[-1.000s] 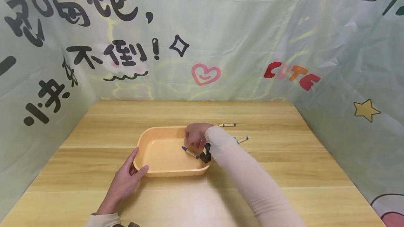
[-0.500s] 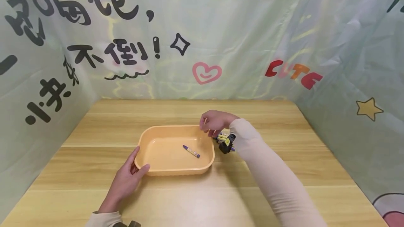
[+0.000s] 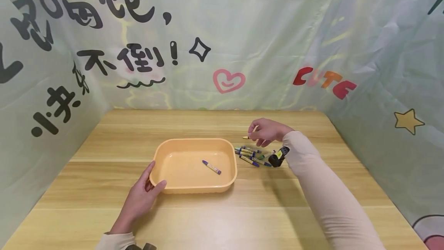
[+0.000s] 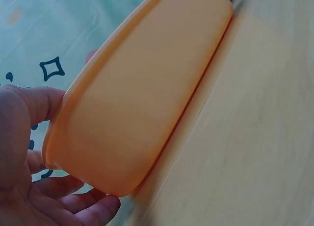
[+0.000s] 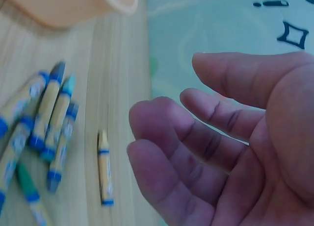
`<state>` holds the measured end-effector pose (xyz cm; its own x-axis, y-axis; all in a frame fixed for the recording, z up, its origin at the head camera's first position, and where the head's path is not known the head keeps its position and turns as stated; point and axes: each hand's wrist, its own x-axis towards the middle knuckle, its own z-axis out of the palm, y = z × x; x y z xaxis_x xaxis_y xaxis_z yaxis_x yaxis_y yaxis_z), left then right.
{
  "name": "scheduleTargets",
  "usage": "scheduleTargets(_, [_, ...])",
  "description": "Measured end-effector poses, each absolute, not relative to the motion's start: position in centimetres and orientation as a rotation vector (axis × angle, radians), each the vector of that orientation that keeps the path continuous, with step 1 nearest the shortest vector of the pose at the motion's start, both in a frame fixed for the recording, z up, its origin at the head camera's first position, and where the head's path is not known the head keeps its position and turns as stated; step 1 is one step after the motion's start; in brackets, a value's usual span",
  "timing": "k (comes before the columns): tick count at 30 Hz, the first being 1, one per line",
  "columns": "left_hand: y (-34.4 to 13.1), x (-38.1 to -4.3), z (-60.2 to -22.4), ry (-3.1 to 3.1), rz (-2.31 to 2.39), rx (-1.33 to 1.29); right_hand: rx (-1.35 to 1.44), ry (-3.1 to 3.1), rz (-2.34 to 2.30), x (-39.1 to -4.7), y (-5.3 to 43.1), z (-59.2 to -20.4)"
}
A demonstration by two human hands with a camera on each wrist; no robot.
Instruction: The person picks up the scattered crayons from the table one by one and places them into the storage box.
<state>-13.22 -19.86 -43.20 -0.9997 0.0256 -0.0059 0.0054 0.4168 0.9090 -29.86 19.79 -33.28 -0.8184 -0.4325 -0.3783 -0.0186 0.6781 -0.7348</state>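
Note:
My left hand [image 3: 138, 198] grips the near left corner of a light orange plastic tray [image 3: 180, 171], thumb at the rim and fingers round the outer wall. A single purple-tipped crayon [image 3: 211, 167] lies inside the tray, toward its right end. My right hand [image 3: 270, 131] hovers beyond the tray's far right corner, fingers loosely bent, with nothing between them. Just beside its fingertips, a pale-tipped crayon [image 5: 105, 172] rests alone on the table. In the head view the hand partly covers this crayon.
Several blue-banded crayons [image 3: 249, 161] lie in a loose pile right of the tray, some against its side. A green crayon [image 5: 27, 184] is among them. The wooden table [image 3: 194, 223] ends at a printed cloth backdrop [image 3: 270, 49] behind and at both sides.
My right hand has moved from over the tray's right end, across its rim, to the right and back toward the lone crayon. My left hand keeps its grip on the tray.

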Motion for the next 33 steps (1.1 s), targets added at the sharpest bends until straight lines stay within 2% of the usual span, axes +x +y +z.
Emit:
scheduleTargets(15, [-19.7,-13.4,-43.3,2.614,1.694,0.043,-0.180,2.319,-1.078,-30.0,24.8,-35.9])
scheduleTargets(33, [-19.9,-13.3,-43.4,2.633,1.659,0.027,-0.065,2.197,-1.134,-28.5,26.4,-39.7])
